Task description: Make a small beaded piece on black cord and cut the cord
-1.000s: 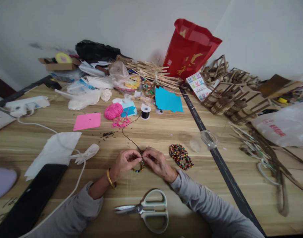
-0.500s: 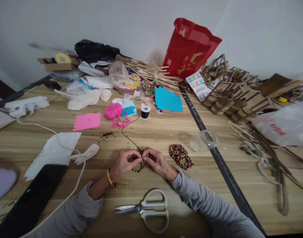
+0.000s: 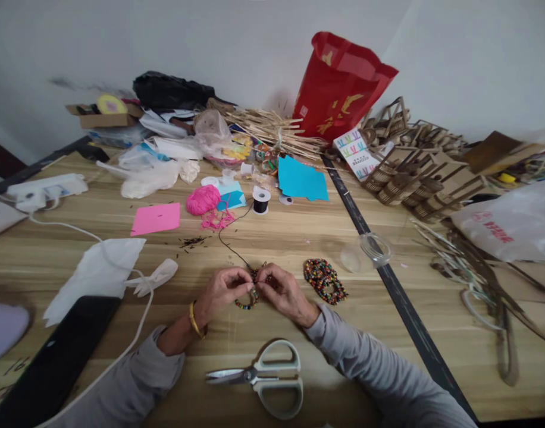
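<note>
Pinching what looks like dark cord (image 3: 240, 256) in left hand (image 3: 224, 289) and right hand (image 3: 283, 291), at bead loop (image 3: 247, 306) over tabletop (image 3: 364, 309). Already strung; judged not yet cut from spool (image 3: 260, 203). Cannot tell whether knotted.

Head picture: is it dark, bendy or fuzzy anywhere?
Head view: dim, soft light overall; head view: soft shadow by the scissors; head view: the white bag near the edge looks stretched, probably by a wide lens; head view: whatever the left hand and right hand pinch is too small and soft to make out.
</note>
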The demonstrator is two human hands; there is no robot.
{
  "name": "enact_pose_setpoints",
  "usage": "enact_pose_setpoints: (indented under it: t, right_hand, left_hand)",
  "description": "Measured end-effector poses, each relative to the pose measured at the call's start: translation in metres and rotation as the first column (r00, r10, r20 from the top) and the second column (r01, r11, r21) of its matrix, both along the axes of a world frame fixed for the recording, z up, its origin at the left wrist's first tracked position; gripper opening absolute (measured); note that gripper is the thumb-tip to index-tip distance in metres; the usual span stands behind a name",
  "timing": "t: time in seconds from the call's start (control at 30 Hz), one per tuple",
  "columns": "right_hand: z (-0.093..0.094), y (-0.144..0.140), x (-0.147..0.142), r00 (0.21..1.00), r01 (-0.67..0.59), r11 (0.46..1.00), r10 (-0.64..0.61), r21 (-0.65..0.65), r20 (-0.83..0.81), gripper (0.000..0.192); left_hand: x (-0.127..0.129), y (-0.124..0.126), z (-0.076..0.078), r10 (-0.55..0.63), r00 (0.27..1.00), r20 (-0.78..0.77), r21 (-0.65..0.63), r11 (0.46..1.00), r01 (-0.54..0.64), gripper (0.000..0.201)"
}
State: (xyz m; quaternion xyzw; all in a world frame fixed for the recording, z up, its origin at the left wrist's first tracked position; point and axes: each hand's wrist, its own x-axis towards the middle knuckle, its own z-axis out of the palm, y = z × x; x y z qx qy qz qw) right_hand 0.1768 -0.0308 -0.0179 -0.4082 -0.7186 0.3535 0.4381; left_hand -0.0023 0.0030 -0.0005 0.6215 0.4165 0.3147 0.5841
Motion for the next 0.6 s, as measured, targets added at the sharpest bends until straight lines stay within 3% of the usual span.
enact_pose_setpoints:
  t: [0.23,0.6]
  right_hand:
    - [0.0051,-0.0005,-0.0002,0.999,-0.033,0.989,0.029,0.145,0.029,0.005]
    - [0.0052,-0.0018,-0.0032,0.997,0.025,0.993,-0.033,0.117,0.069,0.01]
  left_hand:
    - [0.0003,-0.0013,0.0009,0.003,1.0,-0.005,-0.002,1.0,-0.003,0.013]
    - [0.0014,-0.0021,-0.0027,0.02,1.0,-0.013,0.021,1.0,-0.02,0.014]
